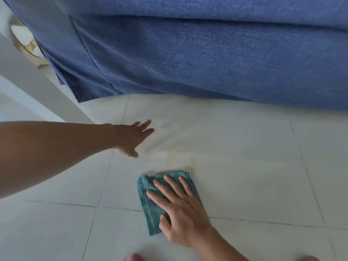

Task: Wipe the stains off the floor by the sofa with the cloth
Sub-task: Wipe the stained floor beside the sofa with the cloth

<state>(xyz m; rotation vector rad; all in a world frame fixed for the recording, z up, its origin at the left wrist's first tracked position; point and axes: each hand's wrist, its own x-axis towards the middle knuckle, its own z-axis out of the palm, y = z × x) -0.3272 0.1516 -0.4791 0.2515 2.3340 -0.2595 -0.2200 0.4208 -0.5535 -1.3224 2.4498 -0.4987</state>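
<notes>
A folded teal cloth (150,200) lies flat on the white tiled floor (254,176). My right hand (180,210) presses on it, palm down with fingers spread. Just beyond the cloth a faint yellowish stain (178,157) marks the tile, with paler smears reaching toward the sofa. My left hand (131,138) is stretched out over the floor to the left of the stain, fingers apart, holding nothing. The blue fabric sofa (188,53) fills the top of the view, its base meeting the floor.
A white wall or door frame (37,87) runs diagonally at the left beside the sofa's end. A white and gold object (26,42) shows behind the sofa corner. My knees (133,258) edge into the bottom of the view.
</notes>
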